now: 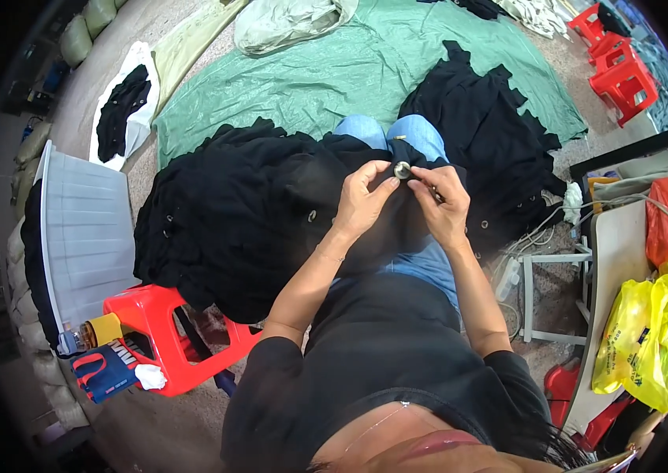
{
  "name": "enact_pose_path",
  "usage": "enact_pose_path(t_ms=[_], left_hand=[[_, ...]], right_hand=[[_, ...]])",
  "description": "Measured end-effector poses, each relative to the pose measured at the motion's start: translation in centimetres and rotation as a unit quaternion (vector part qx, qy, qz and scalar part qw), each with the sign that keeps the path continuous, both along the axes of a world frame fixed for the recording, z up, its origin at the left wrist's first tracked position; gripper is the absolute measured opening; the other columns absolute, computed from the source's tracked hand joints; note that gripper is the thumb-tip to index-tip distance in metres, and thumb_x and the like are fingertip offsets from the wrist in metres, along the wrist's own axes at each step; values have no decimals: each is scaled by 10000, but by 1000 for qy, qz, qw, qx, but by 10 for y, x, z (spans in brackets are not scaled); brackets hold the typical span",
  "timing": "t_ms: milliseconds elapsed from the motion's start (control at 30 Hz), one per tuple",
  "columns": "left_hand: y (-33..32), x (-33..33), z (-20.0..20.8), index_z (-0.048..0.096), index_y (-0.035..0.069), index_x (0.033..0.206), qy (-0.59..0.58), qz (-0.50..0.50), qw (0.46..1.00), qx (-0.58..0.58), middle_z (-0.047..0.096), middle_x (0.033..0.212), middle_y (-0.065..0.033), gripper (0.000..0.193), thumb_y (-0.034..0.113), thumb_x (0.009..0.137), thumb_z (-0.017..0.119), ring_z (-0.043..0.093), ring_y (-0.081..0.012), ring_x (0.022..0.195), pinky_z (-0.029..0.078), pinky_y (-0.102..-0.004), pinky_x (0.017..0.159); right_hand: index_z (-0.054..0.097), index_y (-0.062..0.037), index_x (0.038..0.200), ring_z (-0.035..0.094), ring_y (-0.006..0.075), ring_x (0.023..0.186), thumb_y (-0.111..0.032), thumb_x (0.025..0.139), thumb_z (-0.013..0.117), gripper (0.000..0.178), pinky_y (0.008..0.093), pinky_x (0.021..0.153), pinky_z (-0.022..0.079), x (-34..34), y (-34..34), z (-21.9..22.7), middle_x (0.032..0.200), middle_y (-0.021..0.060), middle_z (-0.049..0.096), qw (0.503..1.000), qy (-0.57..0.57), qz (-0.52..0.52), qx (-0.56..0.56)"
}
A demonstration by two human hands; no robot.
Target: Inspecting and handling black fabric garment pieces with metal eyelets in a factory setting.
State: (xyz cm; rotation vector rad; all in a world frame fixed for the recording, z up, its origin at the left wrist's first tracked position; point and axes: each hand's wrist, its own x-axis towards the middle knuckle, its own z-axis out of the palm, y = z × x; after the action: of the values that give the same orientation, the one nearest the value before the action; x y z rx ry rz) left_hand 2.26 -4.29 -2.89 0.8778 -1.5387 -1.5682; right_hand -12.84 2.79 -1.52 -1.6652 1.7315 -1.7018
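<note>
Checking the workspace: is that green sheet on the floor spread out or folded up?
Spread out. The green sheet lies flat across the floor, with piles of black garments resting on its near edge.

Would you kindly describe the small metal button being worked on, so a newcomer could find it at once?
Start at the green sheet spread over the floor, then drop to the black garment across the person's lap. The metal button sits at its upper edge, pinched between the left hand and right hand; it is round and silvery, unlike the dark cloth.

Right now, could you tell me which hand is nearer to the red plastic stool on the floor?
Left. The left hand is over the lap, up-right of the red stool; the right hand is farther right.
</note>
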Motion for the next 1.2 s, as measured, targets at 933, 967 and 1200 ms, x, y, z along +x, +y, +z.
enact_pose_path(t_ms=[933,967,1200], left_hand=[[-6,-8,-10,666,-55,1001,-37,-7,999,9,706,881,-86,194,35,830,682,625,-101,812,491,-252,754],[-6,-9,-13,666,-55,1001,-39,-10,999,8,706,881,-86,194,35,830,682,625,-101,812,491,-252,754],[0,-14,-20,662,-70,1026,-15,37,999,4,710,926,-93,212,23,835,678,634,-101,848,496,-249,776]], right_hand=[[650,-16,1028,477,37,678,-171,947,623,176,188,645,409,0,-12,-31,839,-41,582,913,-384,75,114],[618,-15,1081,455,35,645,-205,970,591,221,184,626,396,0,-13,-30,846,-35,574,912,-383,78,124],[605,-20,1072,509,57,692,-203,1007,505,218,200,632,419,-12,15,-31,795,-12,540,963,-260,-21,72]])
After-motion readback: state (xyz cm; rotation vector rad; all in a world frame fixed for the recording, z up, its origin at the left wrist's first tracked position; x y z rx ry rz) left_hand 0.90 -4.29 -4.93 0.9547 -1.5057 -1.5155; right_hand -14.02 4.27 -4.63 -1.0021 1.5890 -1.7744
